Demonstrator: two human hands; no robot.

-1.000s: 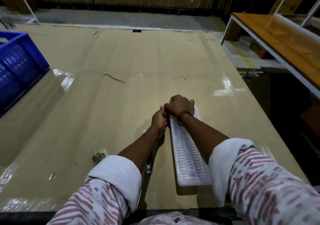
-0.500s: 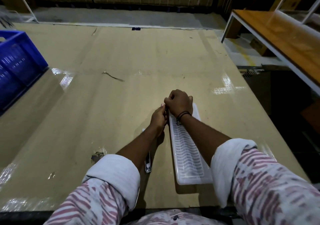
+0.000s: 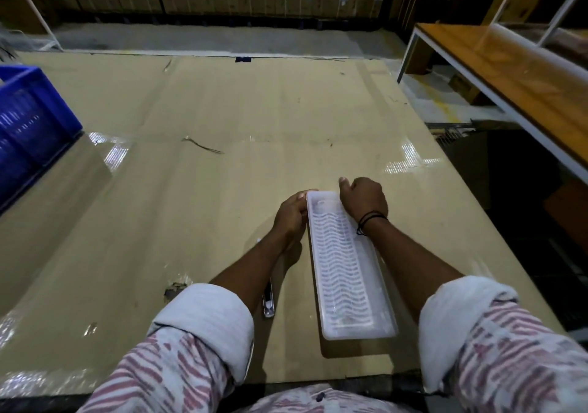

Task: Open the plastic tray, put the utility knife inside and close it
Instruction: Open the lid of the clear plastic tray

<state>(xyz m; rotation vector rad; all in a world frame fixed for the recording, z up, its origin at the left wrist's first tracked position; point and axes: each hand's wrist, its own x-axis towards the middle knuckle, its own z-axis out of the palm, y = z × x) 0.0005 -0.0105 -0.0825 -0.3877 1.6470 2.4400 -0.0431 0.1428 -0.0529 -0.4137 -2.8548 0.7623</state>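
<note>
White shirt with red-pink stripes, sleeves (image 3: 203, 320) rolled to pale cuffs; black cord bracelet (image 3: 370, 221) on right wrist.

Plastic tray (image 3: 345, 264) lies lengthwise on cardboard-covered table (image 3: 222, 110), lid on. Left hand (image 3: 291, 217) grips tray's far-left edge; right hand (image 3: 364, 201) grips its far-right corner. Utility knife (image 3: 269, 301) left of tray, under left forearm.

Your tray (image 3: 345, 272), long, white and ribbed, lies flat and closed, running away from you. The knife (image 3: 269, 302) lies just left of it, mostly hidden under your forearm.
</note>
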